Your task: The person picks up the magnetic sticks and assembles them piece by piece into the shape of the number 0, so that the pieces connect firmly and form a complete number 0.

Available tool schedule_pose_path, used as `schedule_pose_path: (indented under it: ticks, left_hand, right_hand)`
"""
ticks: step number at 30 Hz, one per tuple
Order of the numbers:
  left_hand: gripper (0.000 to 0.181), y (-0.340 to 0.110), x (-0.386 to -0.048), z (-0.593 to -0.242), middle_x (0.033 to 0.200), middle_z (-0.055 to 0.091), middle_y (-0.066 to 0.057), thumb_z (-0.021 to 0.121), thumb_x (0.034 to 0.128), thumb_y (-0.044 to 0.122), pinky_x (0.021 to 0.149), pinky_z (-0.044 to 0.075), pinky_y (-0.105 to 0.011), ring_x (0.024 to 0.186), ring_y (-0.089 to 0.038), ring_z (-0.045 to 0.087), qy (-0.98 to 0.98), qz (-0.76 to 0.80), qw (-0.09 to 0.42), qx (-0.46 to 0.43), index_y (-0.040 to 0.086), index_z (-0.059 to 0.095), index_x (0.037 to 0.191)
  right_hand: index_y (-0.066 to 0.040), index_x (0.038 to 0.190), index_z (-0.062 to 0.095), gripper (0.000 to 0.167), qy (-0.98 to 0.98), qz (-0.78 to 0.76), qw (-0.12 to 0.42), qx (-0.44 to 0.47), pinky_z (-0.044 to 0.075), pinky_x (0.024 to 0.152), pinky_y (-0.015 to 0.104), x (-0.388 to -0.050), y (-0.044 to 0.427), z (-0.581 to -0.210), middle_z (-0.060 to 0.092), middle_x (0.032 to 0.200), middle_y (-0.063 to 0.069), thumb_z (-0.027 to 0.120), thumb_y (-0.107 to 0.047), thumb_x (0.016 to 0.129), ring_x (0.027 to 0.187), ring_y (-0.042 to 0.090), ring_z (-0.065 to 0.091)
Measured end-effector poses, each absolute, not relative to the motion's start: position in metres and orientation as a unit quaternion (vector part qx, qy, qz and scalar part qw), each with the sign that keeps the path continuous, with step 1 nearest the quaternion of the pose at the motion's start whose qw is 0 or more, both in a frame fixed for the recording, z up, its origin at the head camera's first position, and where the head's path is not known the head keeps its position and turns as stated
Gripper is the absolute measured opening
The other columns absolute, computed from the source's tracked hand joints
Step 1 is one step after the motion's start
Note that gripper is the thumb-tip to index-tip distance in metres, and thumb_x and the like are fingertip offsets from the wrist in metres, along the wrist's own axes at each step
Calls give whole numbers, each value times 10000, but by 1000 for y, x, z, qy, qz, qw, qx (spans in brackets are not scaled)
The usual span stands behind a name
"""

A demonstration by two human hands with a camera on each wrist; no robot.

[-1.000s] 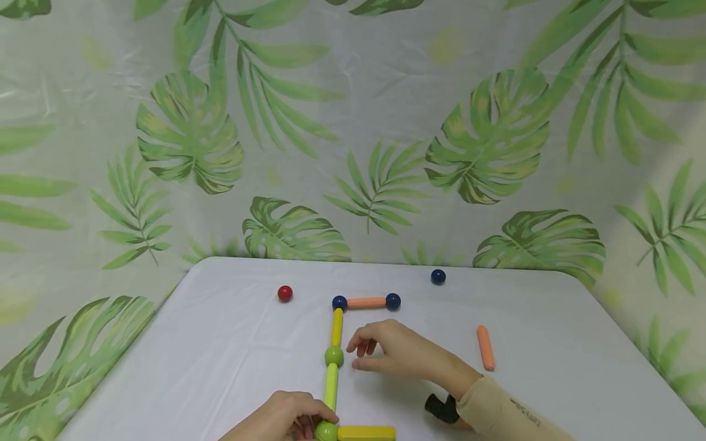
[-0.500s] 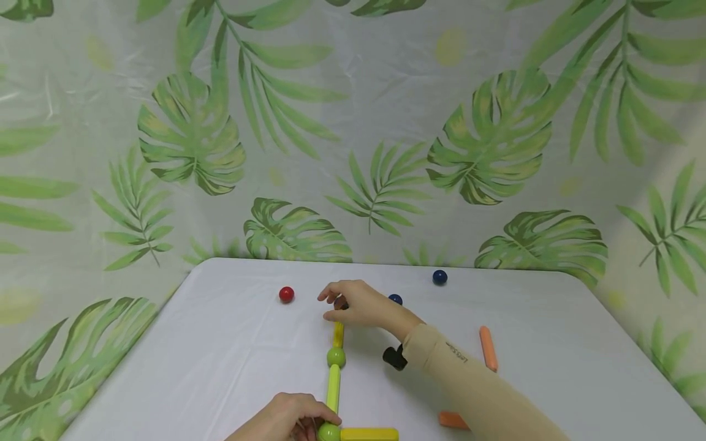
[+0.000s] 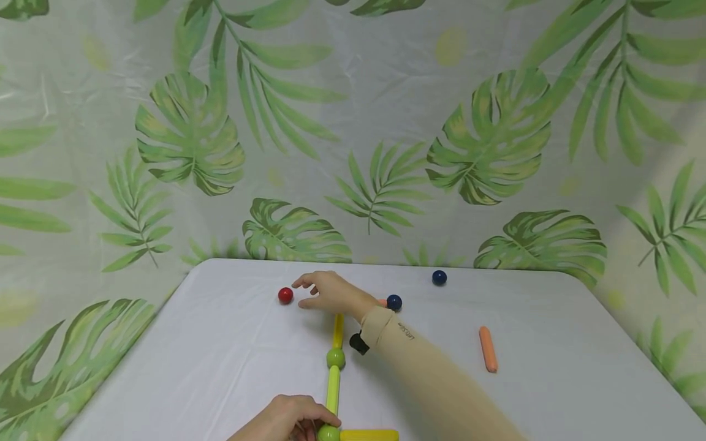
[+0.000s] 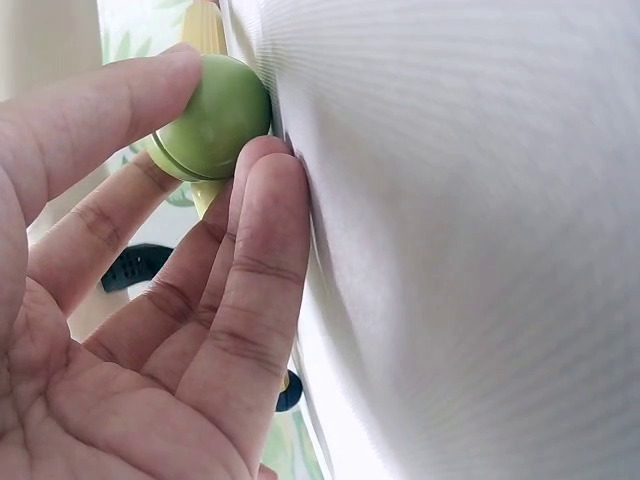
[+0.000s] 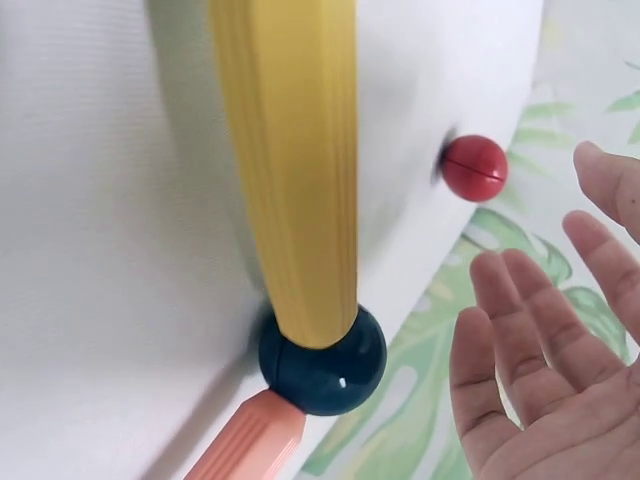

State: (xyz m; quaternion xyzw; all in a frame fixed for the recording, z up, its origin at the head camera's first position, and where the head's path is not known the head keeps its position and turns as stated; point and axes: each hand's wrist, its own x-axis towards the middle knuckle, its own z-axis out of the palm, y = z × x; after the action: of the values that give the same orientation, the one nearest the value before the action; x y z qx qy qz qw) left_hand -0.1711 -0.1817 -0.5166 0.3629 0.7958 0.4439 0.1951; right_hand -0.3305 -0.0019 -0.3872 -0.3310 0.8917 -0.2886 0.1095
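My left hand (image 3: 289, 418) pinches the green ball (image 4: 215, 115) at the near end of a chain of rods and balls. From that ball a yellow rod (image 3: 371, 435) points right and a light green rod (image 3: 333, 391) runs away to a second green ball (image 3: 335, 358). Beyond it, another yellow rod (image 5: 300, 180) meets a dark blue ball (image 5: 330, 368), which my right hand covers in the head view. An orange rod (image 5: 250, 440) joins there too. My right hand (image 3: 330, 293) reaches over this corner, fingers extended and holding nothing, just right of a red ball (image 3: 285, 296).
A dark blue ball (image 3: 394, 302) sits at the orange rod's other end. Another dark blue ball (image 3: 439, 277) lies near the table's back edge. On the right is a loose orange rod (image 3: 488, 349). A leaf-patterned cloth (image 3: 386, 122) hangs behind the white table (image 3: 209, 343).
My right hand has moved left and away from me, over the chain's far corner towards the red ball. My left hand has stayed on the near green ball.
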Motion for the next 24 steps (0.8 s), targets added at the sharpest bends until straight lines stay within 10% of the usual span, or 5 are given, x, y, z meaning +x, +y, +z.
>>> schedule_pose_path:
  ticks: [24]
  left_hand:
    - [300, -177, -154, -479, 978, 732, 24, 825, 957, 158, 697, 595, -173, 833, 119, 622, 777, 451, 145, 414, 119, 775, 1250]
  right_hand:
    - [-172, 1449, 677, 451, 905, -314, 142, -250, 525, 1109, 472, -349, -33, -402, 693, 1406, 180, 759, -200, 1006, 1326, 335, 642]
